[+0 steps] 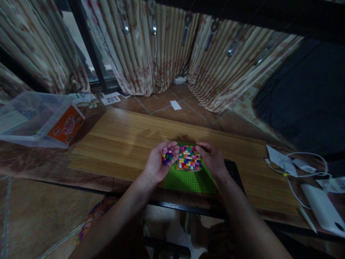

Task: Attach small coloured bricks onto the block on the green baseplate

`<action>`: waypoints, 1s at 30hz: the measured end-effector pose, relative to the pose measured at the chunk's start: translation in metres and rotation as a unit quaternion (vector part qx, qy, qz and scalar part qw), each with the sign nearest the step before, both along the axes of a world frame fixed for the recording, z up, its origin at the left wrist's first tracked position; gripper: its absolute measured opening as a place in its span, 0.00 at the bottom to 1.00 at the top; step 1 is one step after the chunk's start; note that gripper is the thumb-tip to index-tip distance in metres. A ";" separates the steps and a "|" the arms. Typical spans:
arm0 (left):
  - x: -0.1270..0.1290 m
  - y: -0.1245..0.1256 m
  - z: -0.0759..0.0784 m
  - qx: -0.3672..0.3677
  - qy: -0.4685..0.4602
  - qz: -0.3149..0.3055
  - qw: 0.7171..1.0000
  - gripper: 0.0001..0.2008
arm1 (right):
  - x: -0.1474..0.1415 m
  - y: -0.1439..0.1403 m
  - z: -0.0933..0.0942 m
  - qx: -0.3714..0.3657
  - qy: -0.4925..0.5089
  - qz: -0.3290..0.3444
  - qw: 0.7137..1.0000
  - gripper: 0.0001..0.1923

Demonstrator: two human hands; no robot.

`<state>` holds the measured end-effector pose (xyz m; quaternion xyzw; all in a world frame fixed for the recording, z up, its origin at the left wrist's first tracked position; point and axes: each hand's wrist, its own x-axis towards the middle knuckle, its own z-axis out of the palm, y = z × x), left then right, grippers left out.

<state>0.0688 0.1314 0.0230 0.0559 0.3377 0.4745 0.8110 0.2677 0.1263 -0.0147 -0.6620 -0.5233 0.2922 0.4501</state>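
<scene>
My left hand is turned palm up and cupped around a small heap of loose toy bricks in purple, pink, yellow, green and other colours. A square block of many-coloured toy bricks sits on a green studded baseplate. At the block's far right corner, the thumb and forefinger of my right hand are closed together, touching or just above the top bricks. Whatever lies between those fingertips is too small to make out. Part of the baseplate is hidden by both hands.
The baseplate rests on a wooden board. A dark flat object lies beside my right wrist. A clear plastic bin stands at the left. White cables, papers and a white power bank-like device lie at the right.
</scene>
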 end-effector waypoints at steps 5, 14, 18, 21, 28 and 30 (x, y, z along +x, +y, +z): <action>0.000 0.000 0.000 0.004 -0.003 -0.006 1.000 0.13 | -0.005 0.001 -0.005 -0.034 0.086 -0.005 0.996 0.16; 0.003 -0.004 0.003 0.030 -0.039 -0.027 0.998 0.19 | -0.002 0.000 -0.009 -0.009 0.059 0.021 0.998 0.17; 0.004 -0.006 0.006 0.033 -0.067 -0.034 0.997 0.22 | -0.010 -0.013 0.010 0.112 -0.051 -0.027 0.992 0.16; 0.005 -0.006 0.006 0.028 -0.088 -0.039 0.995 0.24 | -0.025 -0.029 0.032 0.194 -0.118 0.052 0.973 0.08; 0.005 -0.007 0.007 0.030 -0.116 -0.080 0.990 0.27 | -0.042 -0.041 0.042 0.197 -0.195 0.268 0.923 0.11; 0.005 -0.008 0.006 0.031 -0.115 -0.094 0.988 0.27 | -0.041 -0.039 0.039 0.199 -0.215 0.270 0.917 0.10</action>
